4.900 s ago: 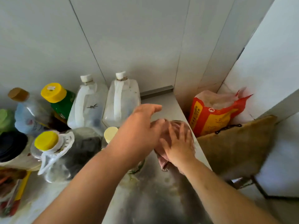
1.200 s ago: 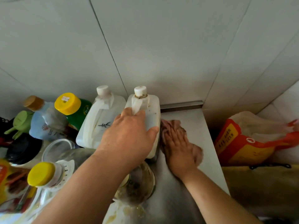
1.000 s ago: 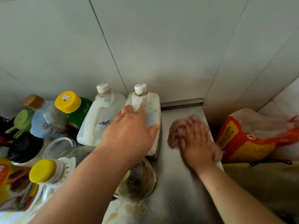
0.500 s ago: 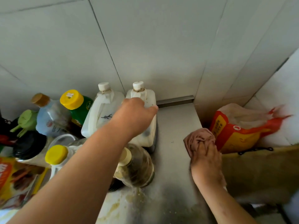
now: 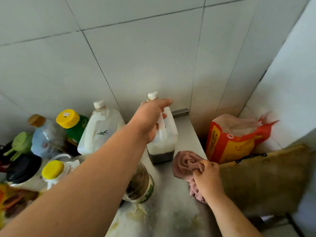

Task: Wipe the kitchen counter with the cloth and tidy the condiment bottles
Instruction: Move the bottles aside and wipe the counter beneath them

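Note:
My left hand (image 5: 150, 119) grips the handle of a white jug (image 5: 165, 144) with a dark liquid at its bottom; the jug stands near the back of the steel counter (image 5: 171, 211). My right hand (image 5: 207, 181) holds a crumpled pink cloth (image 5: 185, 164) on the counter's right edge, just right of the jug. A second white jug (image 5: 100, 130) stands to the left. Further left are a green bottle with a yellow cap (image 5: 72, 124) and a clear bottle with a brown cap (image 5: 44, 134). A glass bottle (image 5: 140, 185) lies partly hidden under my left forearm.
A red and yellow sack (image 5: 234, 139) leans in the right corner beside a brown board (image 5: 266, 178). A yellow-capped jug (image 5: 54, 170), a black lid (image 5: 24, 168) and a green object (image 5: 19, 145) crowd the left. Greasy stains (image 5: 135, 214) mark the counter's front.
My left hand shifted from the jug's body to its handle and the jug now stands further right. My right hand pulled the cloth back and bunched it.

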